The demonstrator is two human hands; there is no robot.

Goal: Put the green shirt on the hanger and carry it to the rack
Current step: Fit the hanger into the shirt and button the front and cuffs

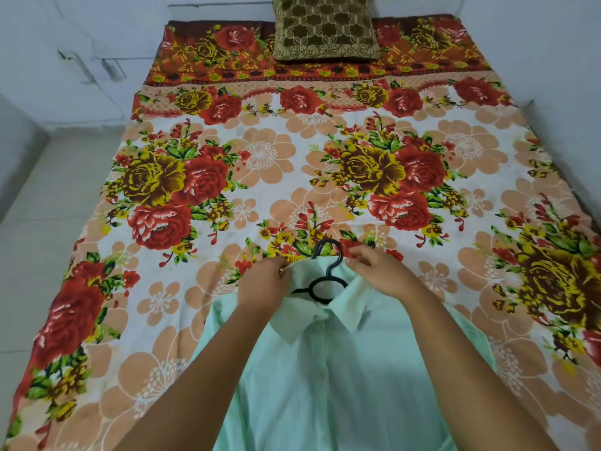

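Note:
A pale green shirt lies flat on the bed, collar pointing away from me. A black hanger sits inside the collar opening, its hook sticking out past the neck and its shoulders hidden under the cloth. My left hand grips the left side of the collar. My right hand pinches the right side of the collar beside the hook. Both forearms reach over the shirt front.
The bed is covered with a flowered sheet in red, yellow and peach. A brown patterned pillow stands at the headboard end. Pale floor runs along the left side; white walls close in behind and to the right.

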